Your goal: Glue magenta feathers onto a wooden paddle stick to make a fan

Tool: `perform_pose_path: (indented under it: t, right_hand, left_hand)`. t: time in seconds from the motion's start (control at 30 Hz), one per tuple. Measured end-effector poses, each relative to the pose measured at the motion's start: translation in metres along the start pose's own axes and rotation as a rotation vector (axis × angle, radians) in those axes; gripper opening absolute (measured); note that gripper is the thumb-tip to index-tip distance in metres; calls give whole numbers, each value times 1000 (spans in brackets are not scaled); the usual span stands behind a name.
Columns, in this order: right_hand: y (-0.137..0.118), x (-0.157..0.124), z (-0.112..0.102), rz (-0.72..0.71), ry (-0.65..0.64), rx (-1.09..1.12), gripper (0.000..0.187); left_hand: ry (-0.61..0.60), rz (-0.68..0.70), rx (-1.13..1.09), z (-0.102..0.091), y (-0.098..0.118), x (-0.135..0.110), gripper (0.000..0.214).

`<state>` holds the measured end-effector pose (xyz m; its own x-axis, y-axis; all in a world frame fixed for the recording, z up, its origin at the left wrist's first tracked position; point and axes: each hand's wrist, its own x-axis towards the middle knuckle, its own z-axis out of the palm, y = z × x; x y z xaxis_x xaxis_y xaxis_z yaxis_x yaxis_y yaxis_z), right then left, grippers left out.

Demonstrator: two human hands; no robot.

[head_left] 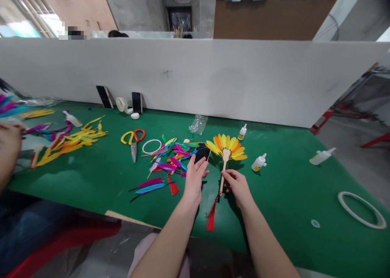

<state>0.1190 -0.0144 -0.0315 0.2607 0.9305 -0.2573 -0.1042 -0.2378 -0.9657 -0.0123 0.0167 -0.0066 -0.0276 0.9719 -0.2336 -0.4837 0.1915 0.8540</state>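
Green flat-topped table (106, 176), logged left to right. Toward left edge: heap of long, slender yellow feathers (68, 146). Next, toward far edge: metal scissors (133, 150) with yellow and red loop handles. Then loose pile of narrow multicoloured feathers (166, 168). At its right side: left hand (195, 178), fingers loosely extended beside flat black piece (202, 153); grip, cannot tell. Right hand (237, 184): thumb and finger pinching pale wooden handle of yellow-orange feather fan (226, 154); feathers beyond fingertips toward far edge, stringy red tassel (211, 219) toward near edge. Near right edge: white ring (381, 221).
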Motion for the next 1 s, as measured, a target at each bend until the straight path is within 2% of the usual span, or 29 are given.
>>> perform_pose_path:
  t: [0.4,0.77,1.0]
  right_hand:
    - [-5,33,-25,86,38,-114,26]
    - [-8,48,-26,153,92,-215,17]
    - [-4,50,-27,112,173,-391,25]
  left_hand:
    - [-93,33,108,-1,7,-7,73]
    - [-109,2,93,1,8,-9,70]
    - [-112,-12,97,2,7,-10,68]
